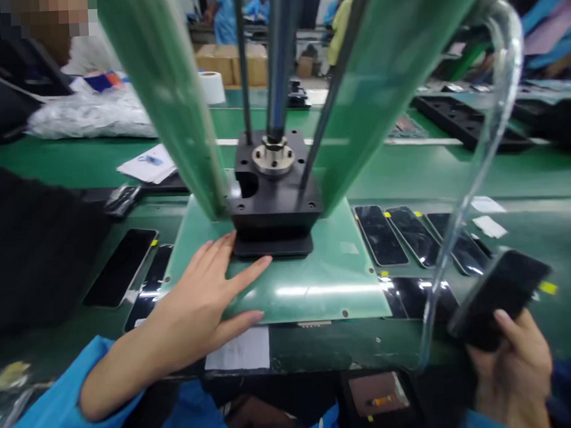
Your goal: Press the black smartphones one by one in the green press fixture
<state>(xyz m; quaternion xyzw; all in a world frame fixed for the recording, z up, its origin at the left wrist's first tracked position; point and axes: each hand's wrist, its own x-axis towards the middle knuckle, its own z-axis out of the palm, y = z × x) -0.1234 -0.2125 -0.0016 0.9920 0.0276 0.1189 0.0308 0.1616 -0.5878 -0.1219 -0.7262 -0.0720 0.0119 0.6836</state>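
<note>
My left hand (208, 293) lies with fingers spread at the left front corner of a black press block (278, 208). Its fingertips meet the dark flat piece (273, 245) under that block; whether they touch the block itself I cannot tell. Beneath is a pale green base plate (308, 295). At the right, my right hand (514, 362) grips a dark smartphone (506, 292) by its lower end, tilted and raised above the bench. The thumb rests on its near side; the other fingers are mostly hidden behind it.
Several phones (381, 235) lie right of the plate, with others (122, 268) at left. A clear hose (482, 167) hangs between the press and my right hand. Green uprights (167, 99) flank the piston rod (274, 69). Black trays (465, 121) sit farther back; people work beyond.
</note>
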